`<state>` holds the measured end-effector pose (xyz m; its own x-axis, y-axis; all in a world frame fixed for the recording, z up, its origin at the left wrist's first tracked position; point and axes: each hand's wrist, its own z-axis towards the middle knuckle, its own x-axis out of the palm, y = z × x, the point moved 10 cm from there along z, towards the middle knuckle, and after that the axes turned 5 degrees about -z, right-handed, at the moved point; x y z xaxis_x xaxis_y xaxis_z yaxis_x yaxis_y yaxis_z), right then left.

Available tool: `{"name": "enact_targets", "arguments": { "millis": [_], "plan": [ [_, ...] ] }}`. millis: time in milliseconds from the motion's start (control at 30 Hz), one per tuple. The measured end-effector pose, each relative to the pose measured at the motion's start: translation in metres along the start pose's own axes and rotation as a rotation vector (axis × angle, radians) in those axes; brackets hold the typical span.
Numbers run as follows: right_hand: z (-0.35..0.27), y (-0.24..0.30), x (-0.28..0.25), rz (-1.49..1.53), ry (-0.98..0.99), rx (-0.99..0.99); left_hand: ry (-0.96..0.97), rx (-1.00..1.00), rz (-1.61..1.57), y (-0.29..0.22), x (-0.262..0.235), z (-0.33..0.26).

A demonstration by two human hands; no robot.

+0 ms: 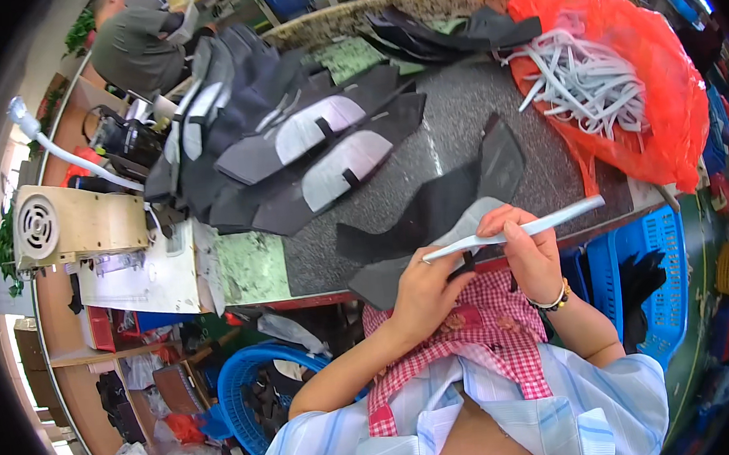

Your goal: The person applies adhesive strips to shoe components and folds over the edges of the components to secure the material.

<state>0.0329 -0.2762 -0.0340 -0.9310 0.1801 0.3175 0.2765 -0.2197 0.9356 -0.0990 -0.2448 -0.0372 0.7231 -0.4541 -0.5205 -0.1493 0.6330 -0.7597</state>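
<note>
We hold a white strip (517, 232), flat, narrow, stiff-looking, at the table's near edge above a dark cut piece (419, 224). Left hand (424, 295) closed, pinching the strip's left end; right hand (531, 254) closed round its mid part w/ thumb on top. Judgement: keep strip taut btw both hands, align to piece edge before pressing. Dark pieces: matte, fabric-like, curved outlines; a stack w/ pale grey panels (308, 147) further back. Speckled grey table (457, 103); red plastic bag (640, 64), crinkly, w/ loose white strips (582, 77); blue mesh basket (655, 275) at right
</note>
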Motion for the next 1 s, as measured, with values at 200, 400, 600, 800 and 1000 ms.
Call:
{"name": "enact_targets", "arguments": {
  "millis": [200, 400, 600, 800, 1000],
  "plan": [
    [-0.006, -0.002, -0.008, -0.492, 0.047, 0.049, -0.215, -0.587, -0.925, 0.068, -0.018, -0.031],
    [0.008, 0.002, 0.014, -0.458, 0.197, 0.093, 0.103, -0.075, 0.282, -0.004, -0.012, -0.044],
    [0.022, 0.0, 0.01, -0.436, 0.143, 0.17, 0.189, 0.006, 0.227, 0.02, -0.032, -0.024],
    [0.01, -0.014, 0.015, -0.46, 0.159, 0.14, -0.107, -0.695, -0.831, 0.078, -0.038, -0.043],
    [0.027, 0.001, 0.012, -1.094, 0.169, -0.054, -0.2, -0.901, -0.513, 0.101, -0.061, -0.05]
  ]
}}
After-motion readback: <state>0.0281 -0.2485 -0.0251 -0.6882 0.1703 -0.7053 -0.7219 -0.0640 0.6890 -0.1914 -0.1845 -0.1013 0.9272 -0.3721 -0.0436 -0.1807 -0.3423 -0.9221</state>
